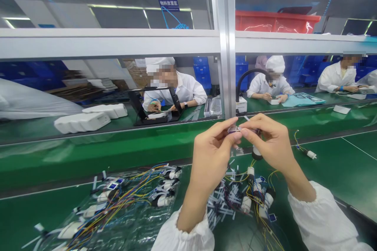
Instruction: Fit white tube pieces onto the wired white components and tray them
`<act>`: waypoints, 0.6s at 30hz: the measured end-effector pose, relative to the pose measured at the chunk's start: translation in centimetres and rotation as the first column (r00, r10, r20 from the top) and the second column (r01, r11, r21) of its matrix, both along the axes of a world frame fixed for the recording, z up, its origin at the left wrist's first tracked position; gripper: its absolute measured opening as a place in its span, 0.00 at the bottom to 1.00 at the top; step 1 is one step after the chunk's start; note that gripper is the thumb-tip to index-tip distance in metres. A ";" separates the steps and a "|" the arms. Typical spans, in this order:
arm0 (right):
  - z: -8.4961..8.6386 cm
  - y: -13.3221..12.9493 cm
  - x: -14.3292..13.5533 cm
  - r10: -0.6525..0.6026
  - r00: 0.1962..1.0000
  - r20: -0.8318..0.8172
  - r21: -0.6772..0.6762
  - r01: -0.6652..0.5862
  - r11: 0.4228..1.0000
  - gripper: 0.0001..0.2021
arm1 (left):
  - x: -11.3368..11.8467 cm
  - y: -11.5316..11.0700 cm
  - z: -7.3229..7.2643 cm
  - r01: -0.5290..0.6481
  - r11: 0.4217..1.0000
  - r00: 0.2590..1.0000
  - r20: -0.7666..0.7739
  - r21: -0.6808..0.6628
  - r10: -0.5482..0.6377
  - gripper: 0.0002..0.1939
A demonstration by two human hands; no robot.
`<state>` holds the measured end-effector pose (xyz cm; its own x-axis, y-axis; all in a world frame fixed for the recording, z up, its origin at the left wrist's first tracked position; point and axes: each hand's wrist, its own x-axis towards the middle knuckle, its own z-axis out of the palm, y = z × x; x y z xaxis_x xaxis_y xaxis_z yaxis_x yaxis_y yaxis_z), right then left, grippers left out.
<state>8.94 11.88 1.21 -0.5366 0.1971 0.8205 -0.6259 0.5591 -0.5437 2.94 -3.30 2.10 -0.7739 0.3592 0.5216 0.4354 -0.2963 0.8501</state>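
Observation:
My left hand [213, 147] and my right hand [269, 141] are raised over the bench with fingertips almost together. Between them, both hands pinch a small flat shiny piece [234, 129]; its exact kind is too small to tell. A white strip end [246, 118] sticks up by my right fingers. Just under the right hand hangs or stands a white cylindrical part with a black end [257, 153], partly hidden. Below my hands lie a pile of short white strips [226, 200] and several wired white motor-like cylinders [246, 204] with small blue square boards [272, 217].
At left, a clear plastic tray [141, 219] bears several wired cylinders. One wired cylinder [310, 154] lies on the green bench at right. A metal post [226, 47] and green ledge [118, 153] stand ahead. Beyond, several people in white work near white housings [82, 122].

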 end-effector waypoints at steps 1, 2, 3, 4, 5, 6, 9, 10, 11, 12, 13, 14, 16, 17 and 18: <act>0.0 0.0 0.1 -0.009 1.000 0.000 0.008 0.009 1.000 0.04 | 0.0 0.0 0.0 0.008 1.000 0.999 0.038 0.019 -0.008 0.11; 0.0 0.0 0.1 -0.018 1.000 0.001 0.014 0.018 1.000 0.04 | 0.0 0.1 0.1 0.008 0.999 0.998 0.065 0.037 -0.011 0.10; 0.1 0.0 0.2 -0.025 1.000 0.001 0.017 0.025 1.000 0.04 | 0.0 0.1 0.2 0.003 0.999 0.997 0.080 0.052 -0.007 0.09; 0.1 0.0 0.2 -0.029 1.000 0.001 0.018 0.029 0.999 0.04 | 0.1 0.1 0.3 -0.006 0.998 0.996 0.087 0.062 0.001 0.09; 0.1 0.0 0.2 -0.033 0.999 -0.001 0.017 0.033 0.999 0.03 | 0.1 0.1 0.4 -0.020 0.997 0.996 0.091 0.071 0.013 0.09; 0.1 0.0 0.2 -0.039 0.999 -0.005 0.014 0.039 0.999 0.03 | 0.1 0.1 0.4 -0.036 0.996 0.995 0.092 0.078 0.029 0.09; 0.1 0.0 0.2 -0.048 0.999 -0.018 0.003 0.048 0.999 0.03 | 0.1 0.1 0.5 -0.067 0.995 0.995 0.083 0.078 0.061 0.09; 0.1 0.0 0.2 -0.046 0.999 -0.020 0.003 0.046 0.999 0.02 | 0.1 0.1 0.4 -0.066 0.995 0.995 0.078 0.074 0.060 0.09; 0.1 0.0 0.1 -0.042 0.999 -0.022 0.005 0.042 0.999 0.03 | 0.1 0.1 0.4 -0.061 0.996 0.996 0.073 0.070 0.055 0.09; 0.1 -0.1 0.1 -0.038 0.999 -0.023 0.009 0.039 0.999 0.03 | 0.1 0.1 0.3 -0.055 0.996 0.997 0.066 0.067 0.051 0.08; 0.1 -0.1 0.1 -0.038 0.999 -0.025 0.014 0.038 0.999 0.03 | 0.1 0.1 0.2 -0.053 0.996 0.997 0.058 0.067 0.049 0.07; 0.1 -0.1 0.2 -0.041 0.999 -0.027 0.017 0.041 0.999 0.03 | 0.1 0.2 0.2 -0.054 0.996 0.998 0.048 0.069 0.051 0.07; 0.1 -0.2 0.2 -0.051 0.998 -0.025 0.019 0.051 0.999 0.03 | 0.2 0.3 0.1 -0.061 0.995 0.998 0.030 0.076 0.059 0.06; 0.1 -0.2 0.3 -0.055 0.998 -0.022 0.017 0.055 0.998 0.03 | 0.3 0.3 0.0 -0.064 0.995 0.998 0.024 0.076 0.063 0.06; 0.2 -0.1 0.4 -0.057 0.998 -0.019 0.015 0.058 0.998 0.03 | 0.3 0.3 0.0 -0.068 0.995 0.998 0.019 0.076 0.067 0.06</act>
<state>9.29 11.74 1.37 -0.5091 0.2140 0.8337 -0.6025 0.6031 -0.5227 3.26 -2.96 2.12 -0.8036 0.2658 0.5326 0.4429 -0.3309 0.8333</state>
